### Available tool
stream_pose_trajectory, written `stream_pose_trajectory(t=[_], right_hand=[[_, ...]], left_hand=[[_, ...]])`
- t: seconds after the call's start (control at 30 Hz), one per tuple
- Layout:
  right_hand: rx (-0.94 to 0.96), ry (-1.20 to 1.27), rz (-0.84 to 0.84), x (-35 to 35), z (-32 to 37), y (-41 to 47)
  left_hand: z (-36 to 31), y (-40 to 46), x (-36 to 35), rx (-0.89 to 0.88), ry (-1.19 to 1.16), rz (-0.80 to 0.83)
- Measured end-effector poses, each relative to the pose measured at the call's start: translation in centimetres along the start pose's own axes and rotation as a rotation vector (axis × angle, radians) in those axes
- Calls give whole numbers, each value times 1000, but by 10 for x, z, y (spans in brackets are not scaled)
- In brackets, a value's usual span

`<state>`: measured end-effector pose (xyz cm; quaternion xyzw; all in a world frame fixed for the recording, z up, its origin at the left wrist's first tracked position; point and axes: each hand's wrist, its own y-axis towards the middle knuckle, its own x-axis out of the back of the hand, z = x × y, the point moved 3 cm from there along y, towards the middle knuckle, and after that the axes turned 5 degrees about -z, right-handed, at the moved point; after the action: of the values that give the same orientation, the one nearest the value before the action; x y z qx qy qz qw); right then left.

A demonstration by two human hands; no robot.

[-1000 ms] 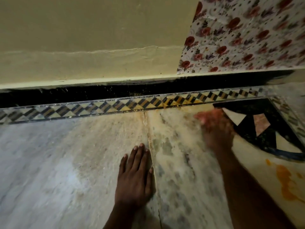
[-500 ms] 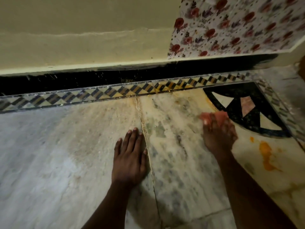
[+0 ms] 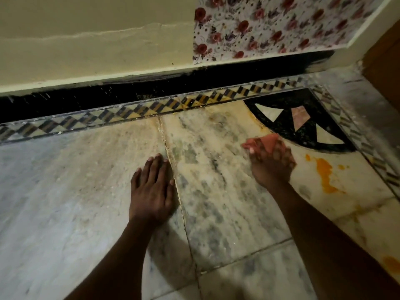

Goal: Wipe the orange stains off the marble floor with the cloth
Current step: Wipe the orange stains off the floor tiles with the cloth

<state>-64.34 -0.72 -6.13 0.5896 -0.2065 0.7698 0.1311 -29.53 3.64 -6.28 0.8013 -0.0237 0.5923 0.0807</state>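
Right hand (image 3: 271,164) grip bunched on crumpled pink cloth (image 3: 263,142), left hand (image 3: 152,188) spread flat, orange stains (image 3: 324,175) beside.

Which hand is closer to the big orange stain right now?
Right. The right hand, holding the cloth, is just left of the stain; the left hand lies flat farther left.

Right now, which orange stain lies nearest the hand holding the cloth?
The long orange streak just right of the right hand and cloth; the other orange patch sits far lower, by the frame's edge.
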Motion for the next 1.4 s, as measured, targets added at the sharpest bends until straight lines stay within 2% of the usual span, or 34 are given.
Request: stream_pose_trajectory(t=[0.1, 0.13, 0.2, 0.3, 0.37, 0.43, 0.53, 0.63, 0.73, 0.83, 0.9, 0.97, 1.07, 1.13, 1.2, 1.27, 1.33, 1.4], right_hand=[[246, -95, 26, -11, 7, -41], [340, -131, -4, -14, -6, -68], [407, -129, -56, -12, -50, -118], [220, -125, -83, -3, -105, -121], [-3, -75, -100, 0, -104, -99], [-89, -19, -76, -3, -84, -81], [94, -43, -64, -10, -68, -102], [313, -90, -73, -11, -91, -187], [196, -58, -146, -6, -130, -209], [-36, 23, -107, -1, -132, -146], [-50, 47, -47, -1, -120, -109], [18, 0, -69, -2, -116, -112], [157, -103, -135, -4, -139, -180], [117, -157, -62, -3, -180, -214], [-27, -127, -72, 5, -213, -207], [-182, -76, -134, 8, -218, -176], [-213, -24, -147, 8, -198, -144], [-145, -11, -122, 6, -174, -134]], left_hand=[[-1, 1, 2, -2, 15, 1], [-2, 0, 3, 1, 14, 6], [-4, -1, 6, 3, 8, 6], [-4, -1, 6, -2, -9, -2], [-4, -2, 3, -15, -5, 1], [-5, -2, 0, -30, -6, -6], [-3, -5, 5, -46, -25, -41], [-14, -24, 11, -48, -115, -72], [-56, -53, -1, -72, -221, -26], [-122, -86, -26, -193, -294, 34], [-164, -96, -41, -236, -289, 53], [-189, -102, -51, -245, -176, 62], [-195, -101, -53, -253, -5, 47], [-193, -100, -54, -268, 26, 47], [-194, -100, -57, -262, 31, 45], [-196, -100, -58, -259, 36, 47], [-196, -100, -57, -263, 41, 57], [-196, -99, -56, -259, 45, 65]])
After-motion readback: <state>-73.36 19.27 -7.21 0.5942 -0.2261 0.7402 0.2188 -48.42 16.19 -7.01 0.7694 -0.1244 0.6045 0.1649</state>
